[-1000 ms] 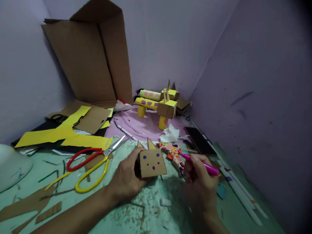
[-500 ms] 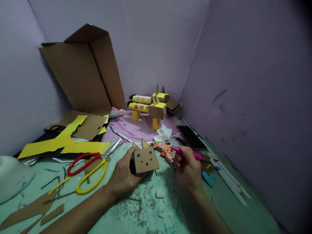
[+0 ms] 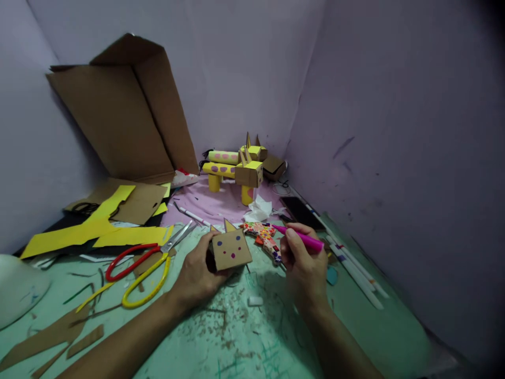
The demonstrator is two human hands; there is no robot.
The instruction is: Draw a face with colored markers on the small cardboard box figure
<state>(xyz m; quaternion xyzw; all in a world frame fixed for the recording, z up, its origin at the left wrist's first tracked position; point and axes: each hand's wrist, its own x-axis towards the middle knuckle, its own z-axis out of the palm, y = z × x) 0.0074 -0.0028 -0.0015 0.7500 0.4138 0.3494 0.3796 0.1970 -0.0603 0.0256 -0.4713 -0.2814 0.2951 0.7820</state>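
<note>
A small cardboard box (image 3: 232, 250) with two pointed ears has several dark blue and magenta dots on its front face. Wrapped round its left side is my left hand (image 3: 199, 271), closed on it above the green tabletop. To the right, my right hand (image 3: 303, 263) grips a magenta marker (image 3: 302, 238), whose tip points left. Just beyond that tip lies a colourful patterned piece (image 3: 265, 236). A small white block (image 3: 255, 301) rests on the green surface between my forearms.
Scissors (image 3: 163, 251) with red and yellow handles lie left, near yellow paper (image 3: 90, 229). Yellow animal figures (image 3: 248, 173) stand at the back beside a large cardboard box (image 3: 118, 116). A phone (image 3: 302, 212) and white sticks (image 3: 357, 276) lie right.
The view has shifted slightly, moving most things left in the picture. The marker has tilted more, its back end lower relative to its tip. Both hands keep their holds.
</note>
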